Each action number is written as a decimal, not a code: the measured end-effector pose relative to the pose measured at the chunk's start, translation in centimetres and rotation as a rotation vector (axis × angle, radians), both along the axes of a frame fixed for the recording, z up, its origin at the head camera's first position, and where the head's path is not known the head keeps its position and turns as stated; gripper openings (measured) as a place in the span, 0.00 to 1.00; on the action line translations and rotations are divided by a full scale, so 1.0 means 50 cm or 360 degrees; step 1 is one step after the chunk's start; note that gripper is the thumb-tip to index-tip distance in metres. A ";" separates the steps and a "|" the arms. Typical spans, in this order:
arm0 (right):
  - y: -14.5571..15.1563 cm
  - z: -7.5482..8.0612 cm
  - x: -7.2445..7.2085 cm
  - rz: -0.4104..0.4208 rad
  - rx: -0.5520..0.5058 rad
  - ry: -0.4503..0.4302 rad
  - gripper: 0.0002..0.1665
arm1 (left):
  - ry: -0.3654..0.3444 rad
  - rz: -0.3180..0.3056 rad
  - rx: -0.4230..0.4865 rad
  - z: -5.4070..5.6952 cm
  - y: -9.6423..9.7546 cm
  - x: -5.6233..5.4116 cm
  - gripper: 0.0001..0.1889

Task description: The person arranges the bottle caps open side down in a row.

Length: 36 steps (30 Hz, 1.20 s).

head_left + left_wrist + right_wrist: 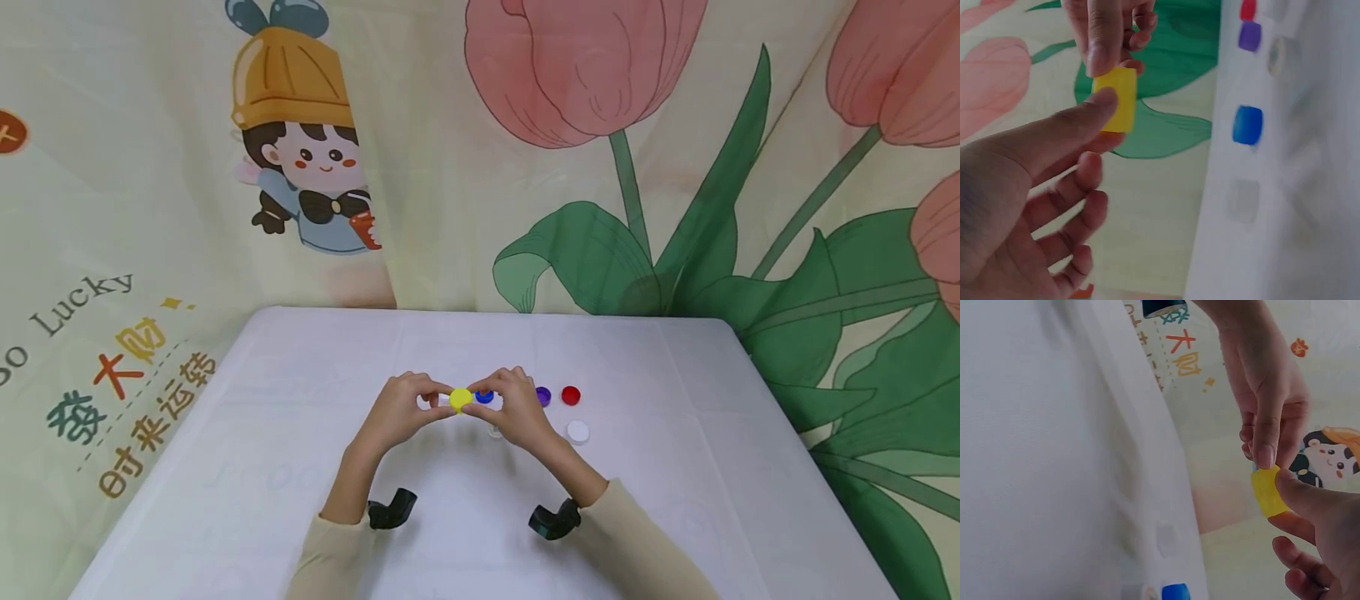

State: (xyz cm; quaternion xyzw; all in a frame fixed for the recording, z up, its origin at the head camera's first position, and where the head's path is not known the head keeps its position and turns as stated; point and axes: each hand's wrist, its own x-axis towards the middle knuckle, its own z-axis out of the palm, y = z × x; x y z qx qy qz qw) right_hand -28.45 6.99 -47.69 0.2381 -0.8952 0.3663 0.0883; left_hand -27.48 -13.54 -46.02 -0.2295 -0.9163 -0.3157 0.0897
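Observation:
A small yellow roll of tape (461,401) is held above the table between both hands. My left hand (405,407) pinches it from the left with thumb and index finger. From the right, my right hand (517,410) pinches its other side the same way. The left wrist view shows the yellow roll (1121,100) edge on, its flat side partly under the left thumb. Behind the right fingers sits a blue roll (484,397), partly hidden in the head view. A pale roll (1243,201) stands beyond the blue one.
Right of the right hand lie a purple roll (543,396), a red roll (571,395) and a white roll (577,432). A whitish ring-shaped roll (1277,57) stands nearer the front. The white table (660,517) ends at a printed cloth backdrop (442,208).

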 end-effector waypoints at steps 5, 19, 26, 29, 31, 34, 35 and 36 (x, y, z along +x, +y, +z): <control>-0.026 -0.045 -0.007 0.0002 0.0225 -0.0021 0.19 | -0.0132 0.0024 -0.0255 -0.026 -0.008 -0.011 0.14; -0.045 -0.108 0.000 0.0021 0.0458 0.0062 0.18 | -0.0276 0.0051 -0.0537 -0.073 0.003 -0.025 0.12; -0.041 -0.119 -0.005 0.0018 0.0507 0.0097 0.19 | -0.0210 0.0084 -0.0582 -0.092 0.005 -0.030 0.12; -0.035 -0.114 -0.011 0.0006 0.0484 0.0055 0.21 | -0.0223 0.0103 -0.0573 -0.093 0.000 -0.030 0.13; -0.029 -0.101 -0.020 -0.0016 0.0448 0.0008 0.21 | -0.0238 0.0122 -0.0553 -0.089 -0.007 -0.031 0.13; -0.019 -0.074 -0.040 -0.0071 0.0343 -0.0049 0.19 | -0.0273 0.0168 -0.0519 -0.076 -0.018 -0.037 0.14; -0.017 -0.065 -0.049 -0.0091 0.0308 -0.0055 0.18 | -0.0270 0.0184 -0.0507 -0.072 -0.022 -0.040 0.14; -0.016 -0.056 -0.058 -0.0114 0.0282 -0.0060 0.16 | -0.0263 0.0203 -0.0498 -0.067 -0.025 -0.045 0.14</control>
